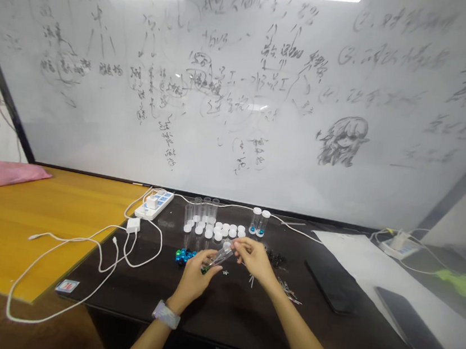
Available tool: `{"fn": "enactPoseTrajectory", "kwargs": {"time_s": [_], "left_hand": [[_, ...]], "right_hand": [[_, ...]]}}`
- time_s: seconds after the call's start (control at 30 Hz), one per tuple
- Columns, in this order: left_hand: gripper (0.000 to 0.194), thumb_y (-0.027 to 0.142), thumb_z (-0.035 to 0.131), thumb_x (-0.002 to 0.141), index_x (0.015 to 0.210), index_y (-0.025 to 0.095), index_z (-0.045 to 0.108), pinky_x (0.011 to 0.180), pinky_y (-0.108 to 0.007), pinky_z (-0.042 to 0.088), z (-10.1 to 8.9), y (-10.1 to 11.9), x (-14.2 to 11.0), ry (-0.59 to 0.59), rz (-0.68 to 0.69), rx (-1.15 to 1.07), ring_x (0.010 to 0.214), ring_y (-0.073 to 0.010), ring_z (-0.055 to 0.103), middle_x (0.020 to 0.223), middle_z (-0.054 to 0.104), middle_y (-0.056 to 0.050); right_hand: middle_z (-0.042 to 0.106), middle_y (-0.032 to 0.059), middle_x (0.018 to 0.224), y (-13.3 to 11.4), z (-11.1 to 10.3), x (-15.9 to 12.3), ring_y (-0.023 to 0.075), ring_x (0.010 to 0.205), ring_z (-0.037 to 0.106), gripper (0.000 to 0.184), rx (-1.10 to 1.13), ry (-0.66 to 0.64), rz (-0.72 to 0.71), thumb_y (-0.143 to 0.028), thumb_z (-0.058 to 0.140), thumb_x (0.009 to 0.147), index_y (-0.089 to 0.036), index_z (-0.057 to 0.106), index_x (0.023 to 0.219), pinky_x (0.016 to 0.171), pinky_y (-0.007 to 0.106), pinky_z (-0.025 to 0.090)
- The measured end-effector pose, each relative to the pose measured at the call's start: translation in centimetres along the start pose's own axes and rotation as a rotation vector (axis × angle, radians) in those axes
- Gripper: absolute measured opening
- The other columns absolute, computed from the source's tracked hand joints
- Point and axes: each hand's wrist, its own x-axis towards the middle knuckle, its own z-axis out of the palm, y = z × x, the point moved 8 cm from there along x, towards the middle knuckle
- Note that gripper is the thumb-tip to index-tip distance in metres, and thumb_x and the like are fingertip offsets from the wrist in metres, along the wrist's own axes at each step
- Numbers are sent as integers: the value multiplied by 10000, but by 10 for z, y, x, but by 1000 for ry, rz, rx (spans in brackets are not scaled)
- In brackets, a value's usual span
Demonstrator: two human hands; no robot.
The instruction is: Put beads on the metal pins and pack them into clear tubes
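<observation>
Low over the dark table, my left hand (193, 283) is closed around a clear plastic tube (222, 255), tilted with its upper end to the right. Something small and green shows at the tube's lower end, partly hidden by the fingers. At the upper end, my right hand (253, 259) has its fingers pinched together; whatever is in them is too small to make out. Shiny blue and green balls (184, 256) lie left of the tube. Small silvery pieces (225, 272) rest just below it. Behind stand several clear tubes (205, 211) and several white caps (226, 231).
Two capped tubes (255, 222) with blue contents stand at the back. Black small parts (276, 258) and thin wire-like pieces (290, 292) lie right of my hands. Farther right are a black tablet-like slab (327, 285) and a phone-like device (414, 326). White cables run from a power strip (155, 204).
</observation>
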Motion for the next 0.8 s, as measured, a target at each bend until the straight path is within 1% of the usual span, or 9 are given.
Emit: {"fn": "enactPoseTrajectory", "kwargs": {"time_s": [0.07, 0.13, 0.23, 0.3, 0.4, 0.53, 0.67, 0.73, 0.8], "left_hand": [[302, 311, 710, 819, 1108, 234, 664, 824, -394, 564, -2, -1, 0, 16, -3, 17, 858, -223, 697, 1034, 730, -62], [293, 305, 707, 822, 1104, 234, 665, 818, -393, 565, -4, -1, 0, 29, -1, 29, 856, -221, 698, 1031, 732, -62], [285, 297, 707, 823, 1098, 230, 668, 799, -381, 566, -5, -2, 0, 39, 3, 43, 852, -220, 700, 1013, 735, -60], [286, 297, 707, 824, 1099, 228, 668, 799, -379, 562, -5, -1, 0, 39, 6, 53, 853, -221, 698, 1007, 734, -59], [281, 287, 706, 825, 1097, 228, 664, 794, -374, 559, -5, -2, 1, 33, 3, 60, 846, -217, 695, 1002, 732, -54], [279, 286, 701, 827, 1098, 234, 662, 793, -375, 557, -5, -3, 1, 39, 8, 78, 841, -217, 691, 990, 727, -49], [282, 291, 701, 825, 1097, 236, 657, 785, -378, 558, -5, -6, 0, 44, 16, 104, 829, -219, 686, 988, 720, -51], [279, 290, 695, 829, 1099, 235, 652, 788, -380, 558, -5, -8, 0, 41, 12, 111, 834, -220, 686, 994, 718, -52], [276, 293, 690, 832, 1098, 233, 649, 786, -380, 557, -4, -10, 0, 39, 4, 117, 835, -221, 685, 995, 718, -53]], "right_hand": [[728, 84, 740, 13, -8, 4, 172, 511, 609, 467, -140, 65, 76, -541, 388, 959, -157, 650, 917, 496, 276, 471], [685, 68, 585, 27, -14, 6, 182, 500, 620, 500, -398, 82, 170, -425, 254, 1010, -168, 638, 817, 569, 286, 473], [625, 90, 485, 40, -17, 8, 235, 601, 672, 474, -668, 68, 233, -332, 300, 1001, -173, 624, 695, 670, 314, 452], [667, 121, 585, 43, -16, 10, 267, 681, 688, 379, -704, 78, 230, -330, 372, 985, -148, 643, 792, 678, 324, 429], [709, 110, 782, 42, -7, 15, 266, 771, 687, 277, -780, 50, 170, -381, 478, 959, -153, 601, 1057, 678, 300, 403], [693, 60, 849, 44, 13, 22, 242, 860, 653, 362, -840, -41, 52, -386, 611, 891, -193, 546, 1190, 712, 274, 401], [644, 117, 1058, 44, 25, 25, 258, 1044, 581, 282, -864, -23, -74, -304, 648, 856, -165, 613, 1100, 840, 303, 415], [638, 96, 1023, 40, 29, 23, 237, 993, 586, 200, -796, -41, -137, -254, 637, 850, -164, 629, 1028, 847, 305, 427], [645, 49, 936, 32, 31, 18, 195, 848, 598, 193, -661, -107, -198, -225, 630, 840, -178, 619, 1026, 776, 283, 449]]}}
